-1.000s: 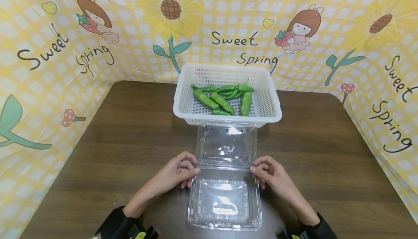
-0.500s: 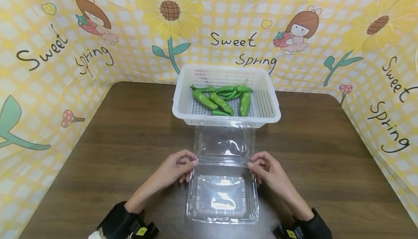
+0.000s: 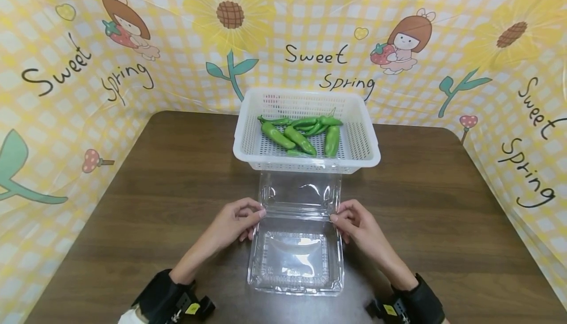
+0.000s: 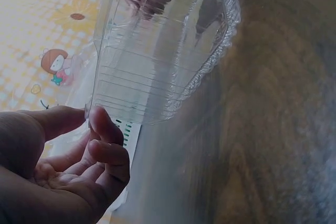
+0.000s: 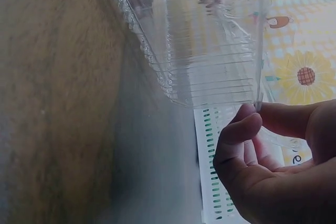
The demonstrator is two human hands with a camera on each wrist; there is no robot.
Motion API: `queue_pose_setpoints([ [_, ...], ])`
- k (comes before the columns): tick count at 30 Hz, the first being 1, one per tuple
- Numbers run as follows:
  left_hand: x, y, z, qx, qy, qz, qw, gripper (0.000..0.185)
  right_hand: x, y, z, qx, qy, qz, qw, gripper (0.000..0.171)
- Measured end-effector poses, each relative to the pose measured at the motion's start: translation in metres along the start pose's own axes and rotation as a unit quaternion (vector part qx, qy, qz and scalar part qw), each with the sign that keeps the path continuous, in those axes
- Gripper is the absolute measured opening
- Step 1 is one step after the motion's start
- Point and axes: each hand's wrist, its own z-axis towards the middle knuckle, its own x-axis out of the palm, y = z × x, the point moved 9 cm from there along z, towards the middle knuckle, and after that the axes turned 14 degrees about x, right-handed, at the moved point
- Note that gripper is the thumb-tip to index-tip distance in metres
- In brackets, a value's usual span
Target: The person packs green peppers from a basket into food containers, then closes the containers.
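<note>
A clear plastic clamshell container (image 3: 294, 260) lies opened out in front of me, its lid (image 3: 301, 191) folded back toward the basket. My left hand (image 3: 236, 220) pinches the left rim near the hinge between thumb and fingers. On the opposite side my right hand (image 3: 359, 225) pinches the right rim at the same height. Both wrist views show the ribbed wall of the container (image 4: 142, 72) tilted within the thumb-and-finger grips. Nothing lies inside the container. The lid's far edge overlaps the front of a white basket (image 3: 307, 164) in the head view.
The white perforated basket stands at the back of the brown wooden table (image 3: 177, 166) and holds several green peppers (image 3: 301, 139). A yellow checked cloth (image 3: 177, 38) with printed flowers hangs behind and along both sides. Black wrist cameras (image 3: 199, 309) sit on each forearm.
Both hands have shifted the container slightly away from me and to the left, keeping their pinch on its rim. The lid's far edge now reaches further over the basket's front.
</note>
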Motion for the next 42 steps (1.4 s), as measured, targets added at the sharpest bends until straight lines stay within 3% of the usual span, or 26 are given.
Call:
queue_pose_setpoints([
  [14, -0.011, 0.001, -0.001, 0.016, -0.024, 0.013, 0.9995, 0.025, 0.009, 0.011, 0.010, -0.010, 0.001, 0.009, 1.000, 0.025],
  [42, -0.034, 0.017, -0.008, -0.020, -0.064, -0.009, 0.9977, 0.037, 0.034, 0.025, 0.030, -0.039, 0.011, 0.019, 0.999, 0.022],
])
